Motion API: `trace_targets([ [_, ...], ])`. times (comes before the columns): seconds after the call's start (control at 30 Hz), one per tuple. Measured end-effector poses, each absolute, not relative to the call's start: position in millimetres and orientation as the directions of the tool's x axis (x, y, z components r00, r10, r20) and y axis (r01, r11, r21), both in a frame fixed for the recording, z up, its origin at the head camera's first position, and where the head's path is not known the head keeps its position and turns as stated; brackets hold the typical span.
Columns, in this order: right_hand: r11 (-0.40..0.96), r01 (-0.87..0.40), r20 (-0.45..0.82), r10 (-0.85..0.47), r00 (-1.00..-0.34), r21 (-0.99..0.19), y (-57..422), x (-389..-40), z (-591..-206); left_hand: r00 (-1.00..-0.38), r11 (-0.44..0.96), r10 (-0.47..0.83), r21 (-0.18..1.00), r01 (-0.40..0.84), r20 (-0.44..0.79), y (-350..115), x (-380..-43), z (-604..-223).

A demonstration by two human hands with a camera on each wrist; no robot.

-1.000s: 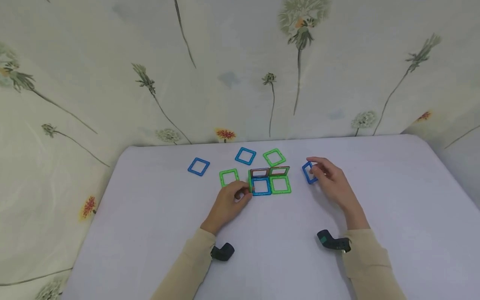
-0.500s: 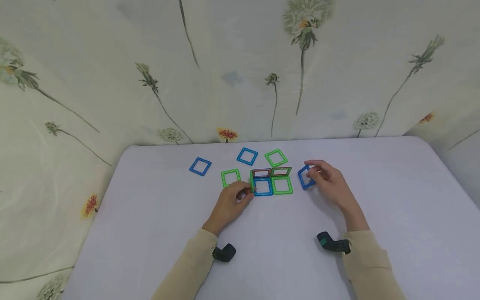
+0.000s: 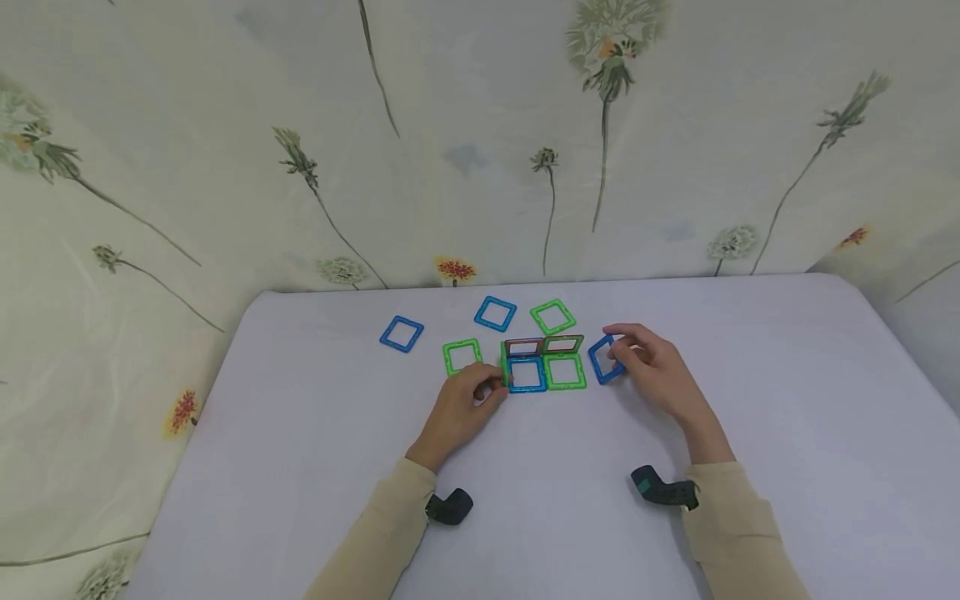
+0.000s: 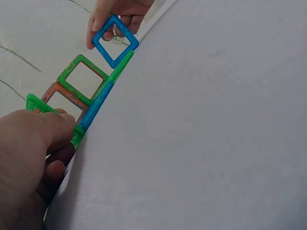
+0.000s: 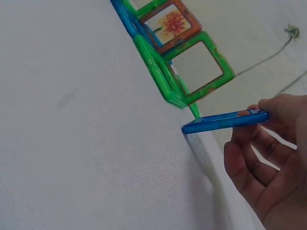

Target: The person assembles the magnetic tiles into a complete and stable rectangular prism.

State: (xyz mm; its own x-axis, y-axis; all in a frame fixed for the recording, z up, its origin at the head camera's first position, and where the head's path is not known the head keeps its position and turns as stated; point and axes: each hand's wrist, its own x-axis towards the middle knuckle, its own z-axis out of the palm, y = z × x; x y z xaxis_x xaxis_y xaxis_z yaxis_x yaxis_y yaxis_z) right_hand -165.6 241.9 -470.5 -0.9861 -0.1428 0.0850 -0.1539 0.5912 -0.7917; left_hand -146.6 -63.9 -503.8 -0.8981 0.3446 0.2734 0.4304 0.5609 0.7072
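My left hand (image 3: 459, 410) pinches an upright green magnetic tile (image 3: 504, 365) at the left end of a small tile structure. That structure has a flat blue tile (image 3: 527, 389) beside a flat green tile (image 3: 566, 386). Behind them stand a brown tile (image 5: 180, 43) and a green tile (image 5: 222, 57). To the right, my right hand (image 3: 658, 372) holds a blue tile (image 5: 220, 123) between thumb and fingers. In the right wrist view, this tile is tilted, its lower edge close to the structure's green end; whether it touches the table is unclear.
Loose tiles lie behind and left of the structure: a blue one (image 3: 416, 339), another blue one (image 3: 482, 308), a green one (image 3: 567, 310) and a green one (image 3: 446, 358) partly near the left hand. A flower-patterned cloth (image 3: 480, 217) rises behind the white table (image 3: 540, 500).
My right hand has carried the blue tile leftward and slightly nearer, closer to the structure's right end. The left hand keeps its hold on the upright green tile.
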Motion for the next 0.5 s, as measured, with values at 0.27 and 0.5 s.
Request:
trace_targets([
  [0.27,0.578,-0.134,0.062,-0.141,-0.988,-0.805,239.5,-164.8,-470.2,-0.900,0.570,0.343,0.701,0.428,0.270,-63.5,-146.7,-503.3],
  [0.5,0.580,-0.118,0.050,-0.132,-0.990,-0.806,239.8,-165.6,-472.0,-0.896,0.570,0.346,0.696,0.436,0.278,-63.6,-146.8,-504.8],
])
